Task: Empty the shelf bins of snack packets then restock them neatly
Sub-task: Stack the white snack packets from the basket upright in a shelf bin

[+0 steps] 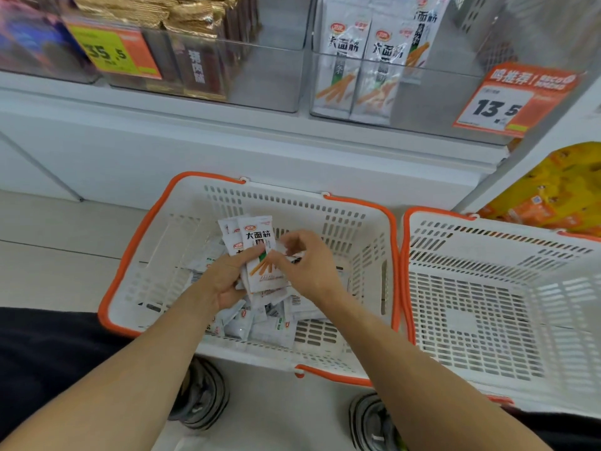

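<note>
A white basket with orange rim point(136, 242) sits on the floor, holding several white snack packets point(266, 323). Above it my left hand point(224, 278) grips an upright stack of the same white packets point(260, 245), printed face toward me. My right hand point(309, 265) touches the stack's right edge with fingers curled on a packet. On the shelf above, a clear bin point(432, 102) holds a few of these packets standing at its left side point(354, 73); the rest of that bin looks bare.
A second white basket with orange rim point(487, 288) stands to the right with nothing in it. A clear bin with brown and gold packets point(201, 56) is upper left. Orange price tags point(500, 105) hang on the bins. Yellow bags point(559, 187) lie far right. My shoes point(201, 395) are below.
</note>
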Demonstrator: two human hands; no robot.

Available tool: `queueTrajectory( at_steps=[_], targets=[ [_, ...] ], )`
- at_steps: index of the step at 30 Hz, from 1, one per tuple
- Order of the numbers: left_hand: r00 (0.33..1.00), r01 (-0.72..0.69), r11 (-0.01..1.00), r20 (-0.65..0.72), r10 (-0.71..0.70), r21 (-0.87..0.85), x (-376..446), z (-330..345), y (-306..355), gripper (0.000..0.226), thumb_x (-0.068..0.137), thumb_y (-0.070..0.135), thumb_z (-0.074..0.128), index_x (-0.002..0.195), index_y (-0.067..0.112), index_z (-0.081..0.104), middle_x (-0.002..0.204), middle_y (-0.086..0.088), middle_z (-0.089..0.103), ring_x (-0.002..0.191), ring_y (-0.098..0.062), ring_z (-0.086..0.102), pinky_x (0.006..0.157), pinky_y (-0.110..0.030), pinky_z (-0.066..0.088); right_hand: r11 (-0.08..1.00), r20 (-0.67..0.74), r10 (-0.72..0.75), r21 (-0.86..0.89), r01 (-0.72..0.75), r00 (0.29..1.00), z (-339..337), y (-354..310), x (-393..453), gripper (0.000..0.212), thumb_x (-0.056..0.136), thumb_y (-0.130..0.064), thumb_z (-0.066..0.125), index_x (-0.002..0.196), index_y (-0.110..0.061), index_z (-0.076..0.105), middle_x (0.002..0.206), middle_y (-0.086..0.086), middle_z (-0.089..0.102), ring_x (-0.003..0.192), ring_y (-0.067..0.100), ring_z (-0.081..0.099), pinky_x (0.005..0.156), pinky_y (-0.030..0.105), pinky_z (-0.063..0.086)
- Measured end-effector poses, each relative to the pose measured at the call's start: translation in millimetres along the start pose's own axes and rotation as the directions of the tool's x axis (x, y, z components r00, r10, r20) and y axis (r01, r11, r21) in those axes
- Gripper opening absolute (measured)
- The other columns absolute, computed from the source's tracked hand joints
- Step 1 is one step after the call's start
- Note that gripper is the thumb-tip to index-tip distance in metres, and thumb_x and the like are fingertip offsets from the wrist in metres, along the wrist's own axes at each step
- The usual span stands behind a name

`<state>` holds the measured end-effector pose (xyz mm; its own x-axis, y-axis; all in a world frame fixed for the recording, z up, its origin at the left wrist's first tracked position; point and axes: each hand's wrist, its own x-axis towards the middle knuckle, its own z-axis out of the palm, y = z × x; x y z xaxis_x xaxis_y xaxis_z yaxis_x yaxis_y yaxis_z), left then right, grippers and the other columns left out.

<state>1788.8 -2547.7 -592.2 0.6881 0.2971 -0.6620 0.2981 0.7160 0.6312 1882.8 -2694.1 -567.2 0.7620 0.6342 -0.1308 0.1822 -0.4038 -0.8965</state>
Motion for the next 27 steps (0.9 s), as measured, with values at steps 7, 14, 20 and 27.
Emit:
queueTrajectory(
  at_steps=[7, 14, 20, 27],
  targets=[
    [0.998, 0.063, 0.975, -0.036, -0.057, 0.214, 3, 5, -4, 0.029, 0.09, 0.012, 0.067, 0.119, 0.007, 0.067, 0.101, -0.02, 0.075, 0.081, -0.031, 0.075, 0.064, -0.042, 0.062, 0.968, 0.32, 0.219, 0.049, -0.247, 0.922, -3, 19, 14, 0.039, 0.081, -0.024, 0.085, 0.114, -0.019, 0.064, 0.099, 0.002, 0.073, 0.086, 0.017, 0.073, 0.069, 0.032, 0.062],
    [0.965, 0.156, 0.827, -0.26, -0.012, 0.54, 19, -34, -13, 0.033, 0.076, 0.021, 0.087, 0.101, 0.007, 0.072, 0.095, -0.012, 0.077, 0.091, -0.03, 0.073, 0.089, -0.049, 0.057, 0.779, 0.239, 0.456, -0.574, -0.255, 0.857, -2, 96, 24, 0.033, 0.093, -0.015, 0.067, 0.124, -0.016, 0.057, 0.121, 0.006, 0.058, 0.106, 0.023, 0.057, 0.082, 0.03, 0.045],
    [0.963, 0.201, 0.807, -0.263, -0.059, 0.556, 33, -39, -20, 0.024, 0.079, 0.022, 0.084, 0.097, 0.013, 0.071, 0.095, -0.008, 0.075, 0.087, -0.023, 0.071, 0.079, -0.035, 0.056, 0.67, 0.272, 0.563, -0.703, -0.238, 0.781, 11, 154, 2, 0.063, 0.083, -0.018, 0.076, 0.137, -0.013, 0.044, 0.129, 0.01, 0.055, 0.116, 0.029, 0.056, 0.085, 0.031, 0.047],
    [0.963, 0.208, 0.817, -0.258, -0.076, 0.537, 36, -33, -27, 0.028, 0.082, 0.021, 0.082, 0.104, 0.008, 0.07, 0.099, -0.01, 0.074, 0.087, -0.021, 0.07, 0.07, -0.03, 0.054, 0.676, 0.214, 0.587, -0.66, -0.327, 0.781, 12, 160, 0, 0.058, 0.075, -0.04, 0.085, 0.115, -0.011, 0.054, 0.111, 0.006, 0.058, 0.104, 0.024, 0.058, 0.078, 0.03, 0.046]
  ],
)
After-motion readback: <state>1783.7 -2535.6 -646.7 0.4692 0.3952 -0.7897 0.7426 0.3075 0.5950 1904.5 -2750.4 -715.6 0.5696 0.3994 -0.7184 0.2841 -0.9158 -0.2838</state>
